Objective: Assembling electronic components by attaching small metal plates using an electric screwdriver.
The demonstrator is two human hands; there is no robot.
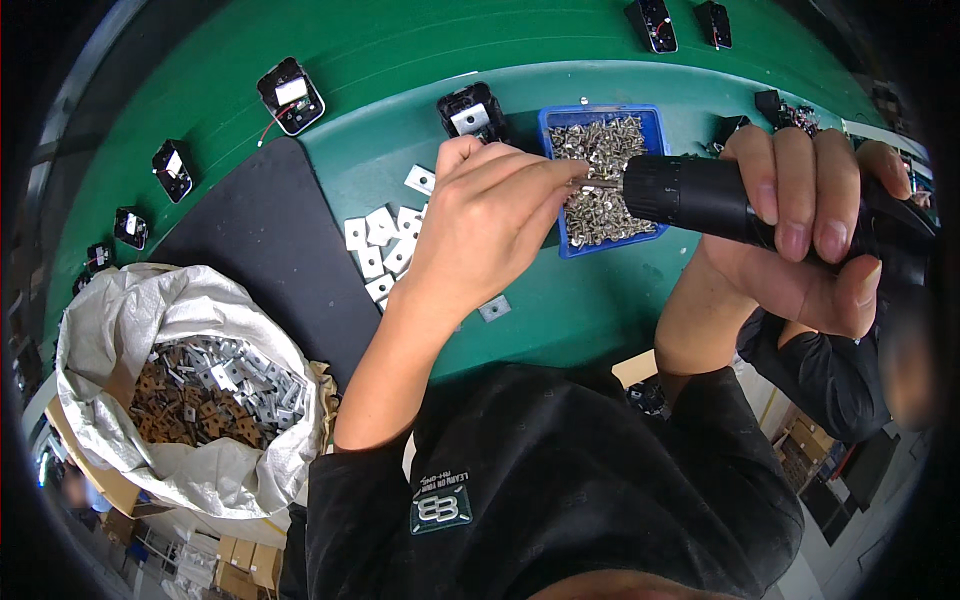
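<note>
My right hand is wrapped round a black cordless screwdriver, held level with its bit pointing left. At the tip of the metal bit, the fingers of my left hand are pinched together. What sits between them is hidden, and a screw is too small to confirm. Below the bit stands a blue tray filled with small silver screws. Just beyond my left hand lies a black plastic housing with a square metal plate in it. Loose square plates, each with a hole, lie left of my wrist.
A white woven sack of metal plates stands at the left, beside a black mat. Several black housings, one of them here, lie along the green belt at the far side. Another person's dark sleeve shows at right.
</note>
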